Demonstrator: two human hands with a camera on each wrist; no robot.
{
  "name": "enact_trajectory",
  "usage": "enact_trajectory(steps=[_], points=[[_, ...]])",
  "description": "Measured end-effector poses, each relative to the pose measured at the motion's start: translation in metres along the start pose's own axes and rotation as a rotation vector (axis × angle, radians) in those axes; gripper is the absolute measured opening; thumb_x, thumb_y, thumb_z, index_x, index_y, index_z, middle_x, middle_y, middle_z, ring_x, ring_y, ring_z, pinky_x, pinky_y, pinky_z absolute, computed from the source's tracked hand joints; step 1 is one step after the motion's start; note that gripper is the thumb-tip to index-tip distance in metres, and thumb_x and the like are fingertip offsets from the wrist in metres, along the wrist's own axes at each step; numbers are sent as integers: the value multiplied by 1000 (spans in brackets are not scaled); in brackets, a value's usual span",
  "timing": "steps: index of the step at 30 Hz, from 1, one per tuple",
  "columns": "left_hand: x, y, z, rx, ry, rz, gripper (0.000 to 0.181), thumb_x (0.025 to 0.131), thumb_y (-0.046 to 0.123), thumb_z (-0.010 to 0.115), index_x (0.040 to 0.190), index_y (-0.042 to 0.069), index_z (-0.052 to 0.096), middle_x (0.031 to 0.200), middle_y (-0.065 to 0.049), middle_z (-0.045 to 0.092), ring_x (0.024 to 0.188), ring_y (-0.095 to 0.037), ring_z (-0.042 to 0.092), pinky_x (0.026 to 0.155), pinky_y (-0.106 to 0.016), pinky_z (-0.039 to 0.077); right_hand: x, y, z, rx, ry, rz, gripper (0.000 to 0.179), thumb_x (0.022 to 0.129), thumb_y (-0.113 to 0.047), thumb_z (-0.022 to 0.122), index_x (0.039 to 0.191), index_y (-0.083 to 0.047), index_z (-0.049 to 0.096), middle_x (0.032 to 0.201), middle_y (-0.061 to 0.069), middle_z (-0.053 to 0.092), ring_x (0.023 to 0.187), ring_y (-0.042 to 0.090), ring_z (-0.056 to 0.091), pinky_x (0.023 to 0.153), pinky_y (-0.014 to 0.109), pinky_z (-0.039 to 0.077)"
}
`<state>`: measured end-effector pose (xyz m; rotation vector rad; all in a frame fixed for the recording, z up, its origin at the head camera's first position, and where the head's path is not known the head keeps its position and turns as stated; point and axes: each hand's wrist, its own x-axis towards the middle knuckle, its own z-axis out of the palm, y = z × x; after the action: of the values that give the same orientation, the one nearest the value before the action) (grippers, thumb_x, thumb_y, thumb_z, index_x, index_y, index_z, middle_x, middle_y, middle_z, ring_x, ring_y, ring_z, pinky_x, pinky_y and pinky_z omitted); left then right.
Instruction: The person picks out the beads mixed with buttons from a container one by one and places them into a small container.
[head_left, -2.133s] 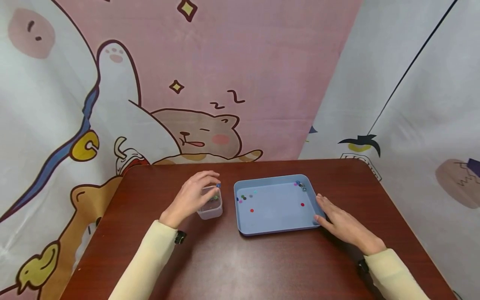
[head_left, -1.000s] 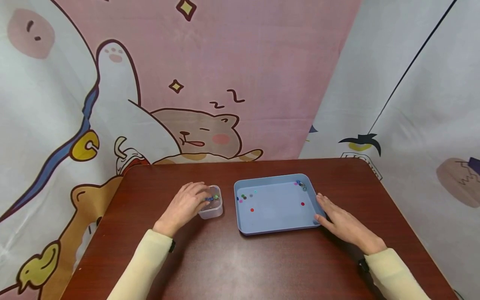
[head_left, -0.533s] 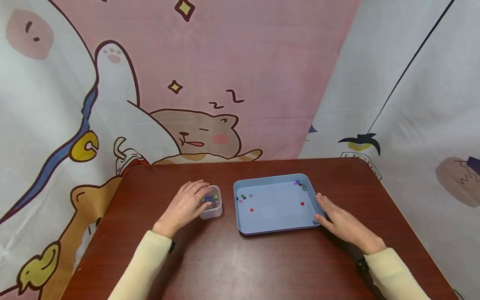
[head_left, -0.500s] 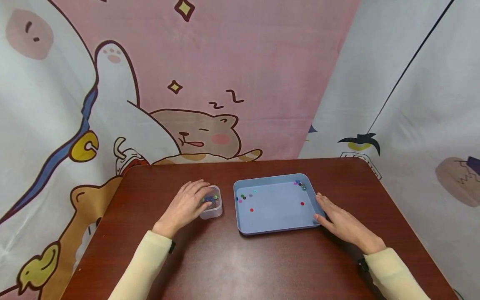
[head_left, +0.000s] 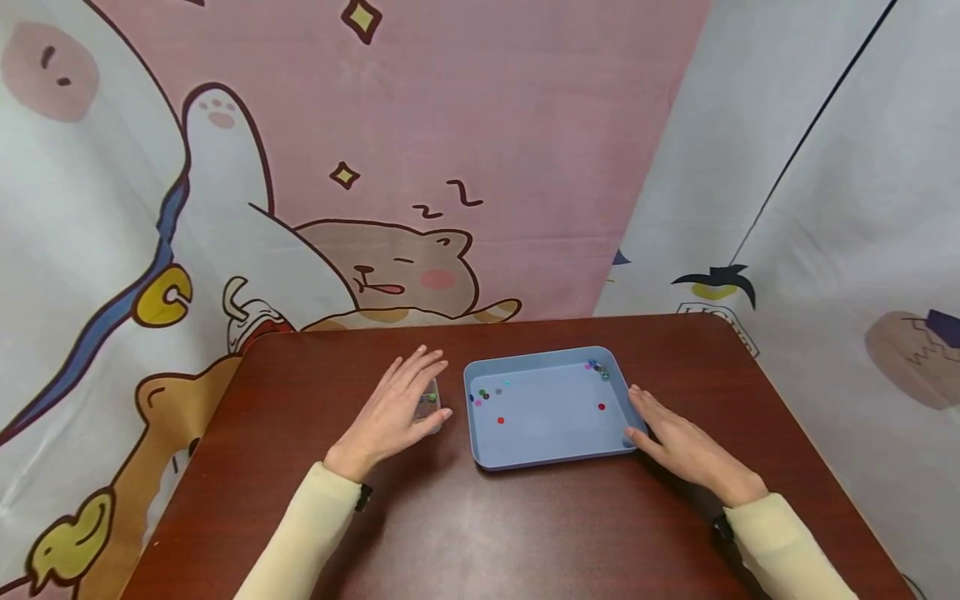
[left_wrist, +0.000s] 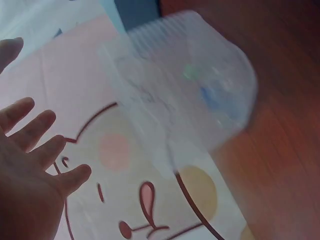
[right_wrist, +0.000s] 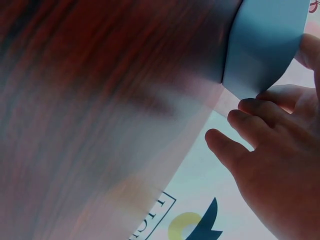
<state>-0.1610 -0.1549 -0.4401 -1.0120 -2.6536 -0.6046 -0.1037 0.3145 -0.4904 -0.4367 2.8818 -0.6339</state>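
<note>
Left hand [head_left: 390, 417]: judged to be between pickups in handling loose beads, with nothing held; fingers spread wide, nearly straight, apart from the clear box in the left wrist view.
Clear box [left_wrist: 150, 95]: on the counter [head_left: 555, 533], partly hidden by that hand in the head view; blurred green and blue pieces [left_wrist: 190, 72] show inside.
Next pickup: likely calls for narrowing thumb and fingertip onto one bead, wherever it is taken from.
Tray's left part: small mixed beads [head_left: 482, 392] near the side wall, a red bead [head_left: 501, 421] apart from them.
Blue tray [head_left: 551, 429]: just right of the box, mostly bare in the middle.
Tray's right part: another red bead [head_left: 602, 407] — and a bead cluster [head_left: 604, 374] in the far corner.
Right hand [head_left: 690, 446]: fingers extended, touching the tray's right side — seemingly steadying, not gripping.
</note>
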Motion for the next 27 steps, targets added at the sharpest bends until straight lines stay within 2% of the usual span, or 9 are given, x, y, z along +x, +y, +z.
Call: enact_trajectory(steps=[9,15,19,25,27], points=[[24,36,6,-127,22,85,70,94,38,75,151,7,49,166,-8,34,156,-29,25,122,-58,24,1,-2,1,-6,4,3,83,103,-48,61,162,1,27,168,23,23,151,46,27,114,65,30],[47,58,13,-234,-23,113,71,97,41,72,156,11,44,168,0,29,157,-23,21,125,-49,21,1,-3,0,-9,13,4,83,103,-47,62,161,1,28,167,24,24,150,47,28,114,65,31],[63,71,17,-289,-54,109,73,97,41,72,157,13,42,168,5,26,157,-16,20,125,-45,22,1,-2,1,-10,10,6,83,103,-47,62,161,1,28,167,24,24,150,47,28,114,65,31],[85,84,29,-337,-119,88,72,99,45,68,159,19,39,168,11,24,157,-14,19,120,-50,32,0,-1,0,-3,-4,6,82,103,-46,61,161,2,28,167,23,24,151,46,27,115,65,29],[91,88,33,-352,-156,77,71,100,47,66,160,21,38,168,11,24,157,-14,18,120,-50,32,0,-2,-1,-2,-4,8,82,103,-46,61,161,2,28,167,23,24,151,46,27,115,65,29]])
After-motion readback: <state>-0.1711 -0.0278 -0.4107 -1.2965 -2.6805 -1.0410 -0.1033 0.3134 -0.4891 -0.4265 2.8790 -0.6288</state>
